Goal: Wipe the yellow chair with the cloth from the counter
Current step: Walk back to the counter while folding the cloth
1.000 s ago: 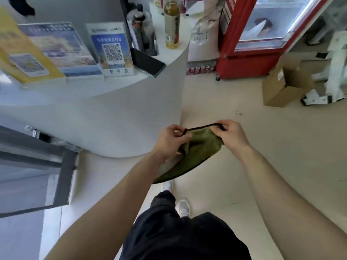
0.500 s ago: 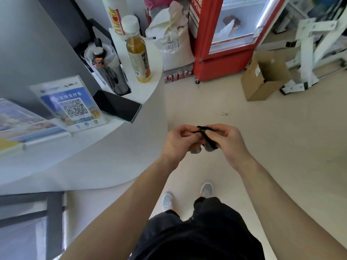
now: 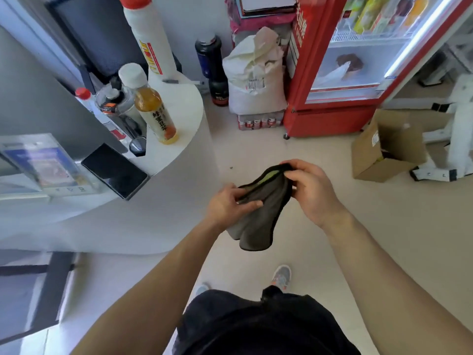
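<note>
An olive-green cloth (image 3: pixel 258 216) with a dark hem hangs in front of me above the floor. My left hand (image 3: pixel 227 204) pinches its lower left edge between thumb and fingers. My right hand (image 3: pixel 311 188) grips its upper corner, fingers curled round the hem. The cloth sags between the two hands and droops below them. The white curved counter (image 3: pixel 179 160) stands to my left. No yellow chair is in view.
On the counter stand a tea bottle (image 3: pixel 153 111), a black phone (image 3: pixel 115 170), cans and a leaflet stand. A red drinks fridge (image 3: pixel 332 73), a white sack (image 3: pixel 256 75) and an open cardboard box (image 3: pixel 384 147) lie ahead on the beige floor.
The view has swung right along the counter toward the fridge. The cloth, bunched small between both hands half a second ago, now hangs spread out and longer.
</note>
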Available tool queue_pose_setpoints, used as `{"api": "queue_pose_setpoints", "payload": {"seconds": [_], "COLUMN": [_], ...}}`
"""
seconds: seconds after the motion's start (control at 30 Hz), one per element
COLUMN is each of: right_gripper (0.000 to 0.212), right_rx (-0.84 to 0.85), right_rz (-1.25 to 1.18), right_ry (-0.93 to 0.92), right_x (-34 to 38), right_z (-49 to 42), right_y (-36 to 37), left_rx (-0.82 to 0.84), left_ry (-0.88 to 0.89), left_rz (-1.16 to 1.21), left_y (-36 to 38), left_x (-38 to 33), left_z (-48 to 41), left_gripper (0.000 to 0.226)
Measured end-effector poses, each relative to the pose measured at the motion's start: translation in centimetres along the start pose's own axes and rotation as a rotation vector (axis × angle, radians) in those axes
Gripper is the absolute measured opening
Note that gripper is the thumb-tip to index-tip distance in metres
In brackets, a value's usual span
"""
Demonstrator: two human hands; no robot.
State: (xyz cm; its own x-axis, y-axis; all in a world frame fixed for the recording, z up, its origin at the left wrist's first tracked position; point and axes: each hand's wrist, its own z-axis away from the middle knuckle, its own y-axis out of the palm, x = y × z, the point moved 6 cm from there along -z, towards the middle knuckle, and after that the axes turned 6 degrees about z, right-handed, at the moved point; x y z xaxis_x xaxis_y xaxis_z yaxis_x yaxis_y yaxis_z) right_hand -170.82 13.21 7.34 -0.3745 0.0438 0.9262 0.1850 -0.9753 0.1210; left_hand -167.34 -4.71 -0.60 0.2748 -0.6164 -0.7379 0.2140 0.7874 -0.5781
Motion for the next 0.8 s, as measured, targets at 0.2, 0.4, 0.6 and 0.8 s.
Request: {"api": "queue_pose_setpoints", "payload": {"seconds": [0.2,0.4,0.6,0.8], "right_gripper": [0.039,0.024,0.021,0.014], "right_rx": [0.132,-0.19,-0.501,-0.493], "right_rz": [-0.2,-0.109,0.156,0.199], "right_ry": [-0.011,0.049,0.099,0.25], "right_x": [5.0,5.3,5.3,4.9], "right_z": [-3.4,-7.8,-12.8,-19.9], "right_y": [-6.6,-14.4,-19.7,-20.7], "left_rx": [-0.147,-0.276,-0.365,-0.432], "left_ry": [0.031,0.093,-0.078,-0.139], "left_rz": [-0.355,-0.203,0.134,0.695], "left_y": [2.1,0.6,-2.4,-4.3], "left_x": [-1.1,-4.2,-4.8,-6.3], "left_z": [-3.1,-6.2,-8.6,-12.9], "left_gripper": [0.041,0.023,0.015,0.025]}}
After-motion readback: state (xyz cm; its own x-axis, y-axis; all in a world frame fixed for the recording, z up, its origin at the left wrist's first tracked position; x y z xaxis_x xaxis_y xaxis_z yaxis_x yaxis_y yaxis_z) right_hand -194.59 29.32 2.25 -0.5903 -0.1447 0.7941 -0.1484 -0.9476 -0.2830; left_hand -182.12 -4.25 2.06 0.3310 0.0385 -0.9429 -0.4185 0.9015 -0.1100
